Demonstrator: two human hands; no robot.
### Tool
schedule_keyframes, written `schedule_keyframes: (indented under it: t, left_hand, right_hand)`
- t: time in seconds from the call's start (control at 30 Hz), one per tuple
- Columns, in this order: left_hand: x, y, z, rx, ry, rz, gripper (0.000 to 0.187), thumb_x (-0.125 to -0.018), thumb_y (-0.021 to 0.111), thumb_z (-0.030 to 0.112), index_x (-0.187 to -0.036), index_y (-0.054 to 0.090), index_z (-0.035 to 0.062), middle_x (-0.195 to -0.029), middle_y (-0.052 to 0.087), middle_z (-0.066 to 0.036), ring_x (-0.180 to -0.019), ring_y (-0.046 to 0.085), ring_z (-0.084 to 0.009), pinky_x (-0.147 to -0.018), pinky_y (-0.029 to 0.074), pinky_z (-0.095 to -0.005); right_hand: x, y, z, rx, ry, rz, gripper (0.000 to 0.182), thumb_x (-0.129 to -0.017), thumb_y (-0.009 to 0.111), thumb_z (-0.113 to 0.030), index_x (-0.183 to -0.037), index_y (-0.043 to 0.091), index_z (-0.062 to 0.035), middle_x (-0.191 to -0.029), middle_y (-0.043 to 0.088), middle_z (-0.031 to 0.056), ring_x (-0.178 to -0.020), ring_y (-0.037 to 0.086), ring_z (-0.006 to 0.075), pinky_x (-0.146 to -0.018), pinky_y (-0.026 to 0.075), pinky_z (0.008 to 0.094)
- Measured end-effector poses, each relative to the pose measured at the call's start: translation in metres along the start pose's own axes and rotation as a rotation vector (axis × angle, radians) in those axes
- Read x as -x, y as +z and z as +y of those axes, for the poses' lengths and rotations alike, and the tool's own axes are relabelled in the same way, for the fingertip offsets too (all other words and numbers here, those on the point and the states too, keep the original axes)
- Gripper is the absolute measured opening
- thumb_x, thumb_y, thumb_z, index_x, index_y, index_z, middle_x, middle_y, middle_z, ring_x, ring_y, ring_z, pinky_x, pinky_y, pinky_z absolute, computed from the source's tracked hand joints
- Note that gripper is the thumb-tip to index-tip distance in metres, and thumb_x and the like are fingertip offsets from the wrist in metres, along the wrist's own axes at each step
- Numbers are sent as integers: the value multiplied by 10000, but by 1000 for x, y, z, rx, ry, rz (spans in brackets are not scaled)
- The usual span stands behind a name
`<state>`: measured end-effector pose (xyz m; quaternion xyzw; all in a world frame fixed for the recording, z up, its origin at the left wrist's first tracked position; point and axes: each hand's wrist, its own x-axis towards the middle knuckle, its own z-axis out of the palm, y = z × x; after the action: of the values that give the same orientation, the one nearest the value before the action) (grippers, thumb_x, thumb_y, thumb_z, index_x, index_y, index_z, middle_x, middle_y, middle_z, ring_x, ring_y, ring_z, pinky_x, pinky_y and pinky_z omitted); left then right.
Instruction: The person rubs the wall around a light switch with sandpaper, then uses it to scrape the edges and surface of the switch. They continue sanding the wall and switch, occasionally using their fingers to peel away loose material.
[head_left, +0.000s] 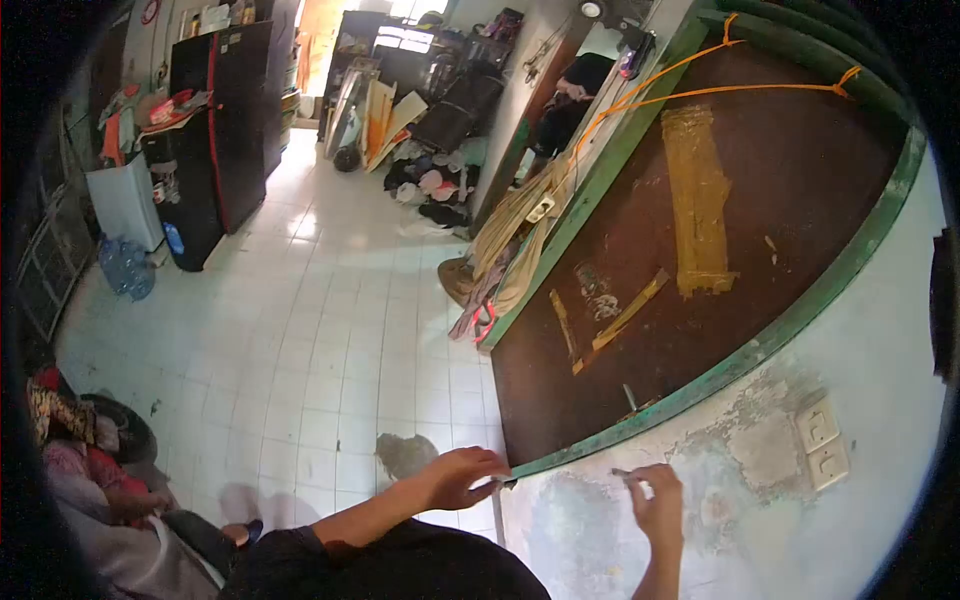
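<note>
My left hand (pixel 462 478) is at the lower corner of the green door frame (pixel 720 365), where the wall meets the tiled floor in view. Its fingers are curled with the tips close together; a small dark bit shows beside them, and I cannot make out what it is. In front of the patchy, peeling wall (pixel 585 530), my right hand (pixel 658 502) pinches a small greyish piece (pixel 624 473) between thumb and fingertips. Beyond both hands is the brown door (pixel 800 180), with strips of tan tape (pixel 697 200) stuck on it.
Orange cord (pixel 700 92) stretches across the door top, and clothes (pixel 520 235) hang beside it. Light switches (pixel 822 440) are at right. A person (pixel 110 490) sits at lower left. A black fridge (pixel 240 120), a water jug (pixel 127 268) and piled belongings (pixel 430 180) stand farther back.
</note>
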<state>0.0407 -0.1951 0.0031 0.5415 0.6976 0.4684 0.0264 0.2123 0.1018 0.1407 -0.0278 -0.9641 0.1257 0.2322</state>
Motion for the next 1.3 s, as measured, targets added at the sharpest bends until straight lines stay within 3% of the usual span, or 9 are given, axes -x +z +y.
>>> schedule_keyframes:
  t: [0.23,0.47,0.53,0.77,0.9,0.93,1.07,1.13,1.3]
  left_hand:
    - [2,-5,84,144,56,69,640,-878,735,116,-1461,469,106,-1472,522,-153,-1332,537,-350,-1098,490,-445]
    - [9,-13,53,95,128,-90,438,-946,671,99,-1360,530,96,-1131,652,-132,-1008,675,-339,-853,570,-429]
    - [13,-20,37,110,178,30,226,-926,717,157,-1136,665,93,-947,685,-108,-899,686,-317,-774,560,-439]
    - [31,-86,-43,8,89,45,90,-908,744,161,-989,733,122,-878,711,-59,-822,693,-261,-710,567,-418]
    - [53,-151,-100,69,-57,195,114,-879,758,153,-961,717,85,-881,706,-93,-804,695,-301,-719,576,-411]
    - [59,-171,-111,178,-58,239,121,-871,716,35,-986,692,65,-911,716,-127,-812,704,-286,-720,564,-380]
    - [89,-212,-157,338,-304,462,93,-914,726,63,-989,677,37,-900,734,-105,-776,704,-204,-719,553,-323]
    - [95,-224,-170,1053,-404,801,146,-974,717,139,-974,655,6,-879,729,-68,-775,671,-126,-722,539,-291]
    - [118,-264,-178,869,-462,894,241,-996,709,208,-906,628,0,-796,682,-33,-735,611,-85,-677,511,-275]
  right_hand:
    - [7,55,-77,-232,-283,-232,162,-813,757,-42,-959,739,-109,-938,737,101,-885,673,322,-804,528,433]
    - [16,71,-122,-365,-52,-212,114,-788,780,0,-860,710,-55,-852,733,105,-838,702,319,-769,546,384]
    - [19,84,-119,-336,-24,-175,99,-795,779,-12,-858,713,-49,-850,734,111,-823,704,322,-758,550,386]
    - [-44,128,-161,-291,69,-257,93,-867,746,-132,-933,731,-68,-930,749,127,-892,700,338,-848,536,430]
    - [-123,185,-200,-365,-34,-287,112,-886,738,-151,-961,730,-68,-920,745,124,-898,703,331,-857,539,436]
    - [-146,198,-219,-351,-101,-290,99,-862,755,-106,-938,717,-54,-893,738,122,-851,705,316,-804,540,411]
    - [-214,257,-283,-393,-354,-258,135,-842,779,-80,-948,700,-51,-863,717,107,-794,688,306,-750,531,394]
    - [-232,280,-309,-388,-342,-352,150,-843,787,-101,-953,697,-55,-855,708,103,-786,677,308,-749,525,399]
    - [-265,311,-349,-437,-312,-595,247,-927,726,-297,-910,667,-57,-819,682,111,-773,655,338,-708,501,447]
